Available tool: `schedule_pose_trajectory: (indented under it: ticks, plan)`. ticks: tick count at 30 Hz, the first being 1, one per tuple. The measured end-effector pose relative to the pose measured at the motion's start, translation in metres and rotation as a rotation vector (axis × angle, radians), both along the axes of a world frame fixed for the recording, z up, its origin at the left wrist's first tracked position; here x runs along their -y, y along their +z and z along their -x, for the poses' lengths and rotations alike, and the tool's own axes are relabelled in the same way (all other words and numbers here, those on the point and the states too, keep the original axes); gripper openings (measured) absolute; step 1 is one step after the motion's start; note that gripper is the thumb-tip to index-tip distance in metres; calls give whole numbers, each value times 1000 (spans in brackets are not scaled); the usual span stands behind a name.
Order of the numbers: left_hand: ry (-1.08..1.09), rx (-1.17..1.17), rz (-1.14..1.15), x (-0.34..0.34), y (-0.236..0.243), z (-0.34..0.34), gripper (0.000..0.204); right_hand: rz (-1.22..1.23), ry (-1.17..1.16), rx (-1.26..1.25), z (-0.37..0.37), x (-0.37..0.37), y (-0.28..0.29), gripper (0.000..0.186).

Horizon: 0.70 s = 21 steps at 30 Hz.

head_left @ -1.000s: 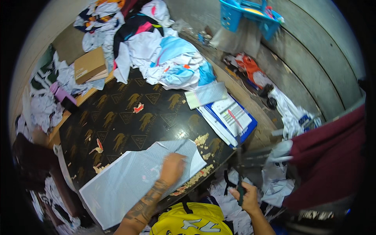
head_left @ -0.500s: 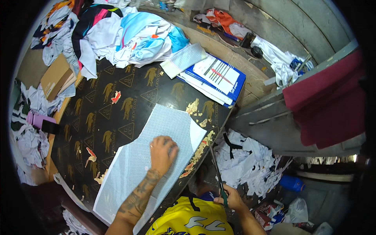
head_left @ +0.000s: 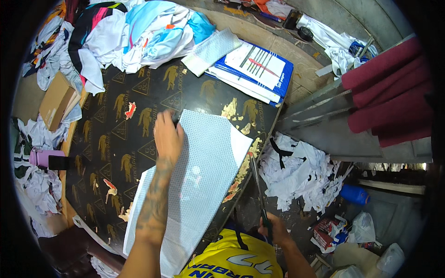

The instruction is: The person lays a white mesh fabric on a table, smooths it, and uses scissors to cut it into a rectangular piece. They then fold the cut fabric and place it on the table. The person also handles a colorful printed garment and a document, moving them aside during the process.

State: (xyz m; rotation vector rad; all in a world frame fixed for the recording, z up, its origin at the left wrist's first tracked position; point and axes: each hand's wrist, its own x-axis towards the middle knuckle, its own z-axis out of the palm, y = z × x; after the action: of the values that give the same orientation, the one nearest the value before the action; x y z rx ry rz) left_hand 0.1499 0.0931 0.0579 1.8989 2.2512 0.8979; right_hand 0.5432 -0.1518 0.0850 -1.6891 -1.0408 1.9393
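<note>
A pale blue-white patterned fabric piece (head_left: 204, 153) lies flat on the dark table, with a plain white corner toward the right edge. My left hand (head_left: 168, 139) rests at its far left edge, fingers stretched out, partly on the fabric and partly on the tabletop. Beyond the table's right edge, my right hand (head_left: 274, 229) grips long scissors (head_left: 257, 183) by their dark green handle. The blades point away from me, their tips by the fabric's white corner. Part of the handle is hidden in the hand.
The black, gold-printed table (head_left: 106, 134) has chipped patches. Heaped clothes (head_left: 153, 34), a folded fabric piece (head_left: 212, 51) and a blue-edged book (head_left: 259, 69) lie along its far side. White scraps (head_left: 296, 171) cover the floor at right, below a maroon cloth (head_left: 389, 92).
My left hand has slid from the middle of the fabric up and left to its far left edge. The scissors stay in my right hand, slightly shifted in view.
</note>
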Motion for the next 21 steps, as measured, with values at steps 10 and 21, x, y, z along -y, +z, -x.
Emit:
schedule_pose_trajectory:
  ticks: [10, 21]
  plan:
    - [-128, 409, 212, 158, -28, -100, 23, 123, 262, 74, -14, 35, -11, 42]
    - [-170, 145, 261, 156, -13, -67, 31, 34, 294, 187, 58, -26, -36, 70]
